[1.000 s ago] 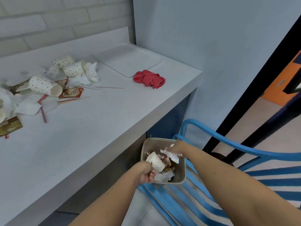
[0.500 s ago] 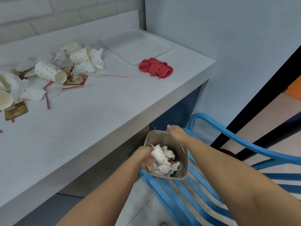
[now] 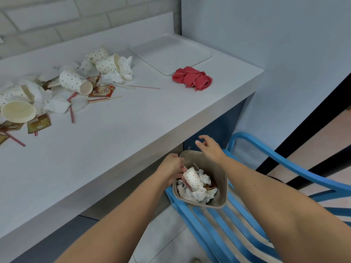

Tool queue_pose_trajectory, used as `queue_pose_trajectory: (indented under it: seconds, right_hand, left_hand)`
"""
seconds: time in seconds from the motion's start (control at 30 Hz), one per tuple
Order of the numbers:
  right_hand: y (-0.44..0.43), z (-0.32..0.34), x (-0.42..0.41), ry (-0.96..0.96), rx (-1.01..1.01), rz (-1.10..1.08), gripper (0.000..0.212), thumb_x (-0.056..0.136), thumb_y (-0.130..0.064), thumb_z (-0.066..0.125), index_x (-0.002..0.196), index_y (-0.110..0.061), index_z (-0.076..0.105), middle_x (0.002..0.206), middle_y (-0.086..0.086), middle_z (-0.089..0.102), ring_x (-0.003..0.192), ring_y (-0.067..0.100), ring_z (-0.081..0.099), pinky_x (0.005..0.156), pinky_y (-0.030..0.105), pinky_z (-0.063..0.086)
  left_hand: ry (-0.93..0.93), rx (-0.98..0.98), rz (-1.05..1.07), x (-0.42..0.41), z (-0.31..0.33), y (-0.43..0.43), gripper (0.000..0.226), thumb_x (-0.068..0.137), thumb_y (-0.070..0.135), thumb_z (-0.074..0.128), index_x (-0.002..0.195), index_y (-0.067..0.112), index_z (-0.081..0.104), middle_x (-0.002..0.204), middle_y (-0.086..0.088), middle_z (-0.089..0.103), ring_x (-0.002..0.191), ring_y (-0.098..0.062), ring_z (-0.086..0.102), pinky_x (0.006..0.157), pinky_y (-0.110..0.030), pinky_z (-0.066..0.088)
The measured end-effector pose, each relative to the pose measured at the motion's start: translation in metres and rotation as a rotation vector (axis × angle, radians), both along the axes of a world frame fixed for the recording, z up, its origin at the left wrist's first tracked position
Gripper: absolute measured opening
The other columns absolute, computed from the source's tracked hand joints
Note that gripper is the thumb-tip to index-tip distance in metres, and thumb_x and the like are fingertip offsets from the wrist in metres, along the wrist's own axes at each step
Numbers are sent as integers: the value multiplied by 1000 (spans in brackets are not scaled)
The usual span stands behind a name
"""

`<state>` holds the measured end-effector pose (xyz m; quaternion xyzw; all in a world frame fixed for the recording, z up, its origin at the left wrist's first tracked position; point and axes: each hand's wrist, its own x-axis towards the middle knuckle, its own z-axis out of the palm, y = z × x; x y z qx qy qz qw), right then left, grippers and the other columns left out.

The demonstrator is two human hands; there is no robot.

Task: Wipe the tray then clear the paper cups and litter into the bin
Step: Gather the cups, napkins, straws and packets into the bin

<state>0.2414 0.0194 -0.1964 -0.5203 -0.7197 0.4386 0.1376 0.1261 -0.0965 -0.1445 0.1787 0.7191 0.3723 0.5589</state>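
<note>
Bright, even light; soft shadows, slight blur, wide-angle bending at edges.

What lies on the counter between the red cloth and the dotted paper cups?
In the head view, crumpled tissue and a thin red straw lie between the red cloth and the cups; otherwise bare counter.

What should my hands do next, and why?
Probably lift both hands back to the counter for more litter: the right hand hovers open over the bin, a paper cup lies inside by the left hand, and cups and wrappers litter the counter.
</note>
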Motion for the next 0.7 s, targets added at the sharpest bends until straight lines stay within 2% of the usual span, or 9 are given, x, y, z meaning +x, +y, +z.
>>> queue_pose_trajectory:
  seconds: [0.1,0.2,0.33,0.47,0.57,0.63,0.7]
  right_hand:
    - [5,14,-4,-17,-24,65,29,97,-26,47,120,-12,56,102,5,60,97,19,57,79,24,42]
    - [9,39,-12,-36,-99,164,23,96,-20,49,108,-5,62,76,-1,59,68,13,57,60,19,46]
    - [4,85,-29,-156,-130,446,21,97,-22,48,96,-6,62,66,1,57,53,10,51,49,17,42]
    - [-6,127,-53,-223,-74,610,29,94,-27,52,95,-1,66,56,-1,50,44,9,39,46,19,34]
    - [-14,149,-71,-205,-81,665,27,93,-27,54,84,-4,66,52,-1,45,38,8,33,46,21,29]
    - [-23,160,-84,-190,-87,683,28,94,-27,53,75,-9,62,53,0,43,42,10,31,46,22,27]
    - [-29,169,-99,-168,-80,686,29,95,-29,52,72,-12,58,54,0,42,46,12,30,47,22,27]
  left_hand:
    - [34,74,4,-1,11,3,40,96,8,44,135,8,37,86,-5,57,73,-14,57,78,-32,51]
    - [104,208,19,-5,28,4,32,94,4,44,127,6,44,87,-5,57,69,-13,57,65,-25,49]
    - [254,356,95,-13,51,0,22,93,4,42,112,9,52,78,-2,56,62,-11,52,53,-18,45]
    - [392,433,129,-29,67,-6,21,95,11,41,100,9,61,75,-1,55,61,-12,47,56,-21,37]
    - [457,430,170,-44,79,-12,24,97,15,40,89,13,63,79,0,55,66,-12,48,67,-25,41]
    - [492,408,211,-56,88,-19,25,97,19,41,86,14,63,90,-7,60,78,-22,55,77,-35,46]
    - [530,369,257,-70,96,-28,25,98,22,42,87,14,63,110,-13,62,102,-30,57,92,-40,48]
